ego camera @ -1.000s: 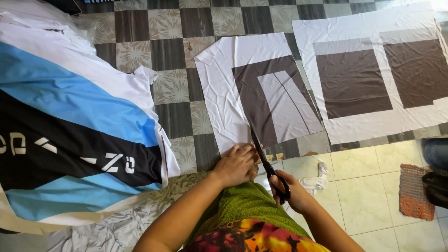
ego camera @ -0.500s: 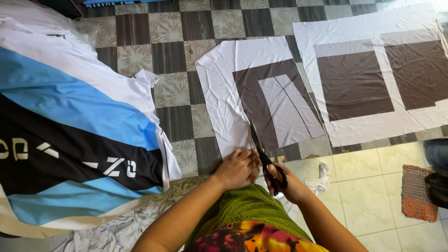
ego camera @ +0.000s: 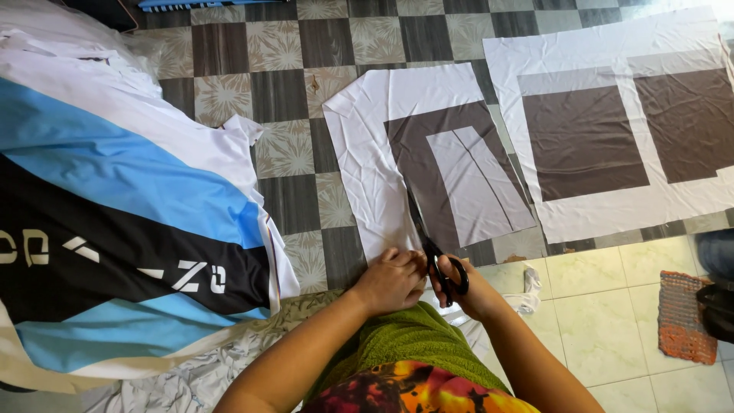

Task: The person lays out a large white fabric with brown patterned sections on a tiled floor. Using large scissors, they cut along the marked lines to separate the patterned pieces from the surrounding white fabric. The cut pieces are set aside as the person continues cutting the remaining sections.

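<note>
A white fabric piece (ego camera: 375, 145) with a brown printed panel lies on the tiled floor in front of me. My right hand (ego camera: 466, 287) grips black-handled scissors (ego camera: 436, 256), whose blades point away from me along the edge of the brown panel. My left hand (ego camera: 390, 279) presses down on the near edge of the fabric, right beside the scissors. A green cloth (ego camera: 405, 344) covers my lap below both hands.
A large white, blue and black printed fabric (ego camera: 115, 222) covers the floor at left. Another white sheet with brown squares (ego camera: 612, 122) lies at the right. A small woven mat (ego camera: 684, 313) and white scraps (ego camera: 531, 287) sit on the pale tiles.
The scissors have moved slightly forward along the brown panel's edge, and the blades have closed further. My left hand stays on the fabric.
</note>
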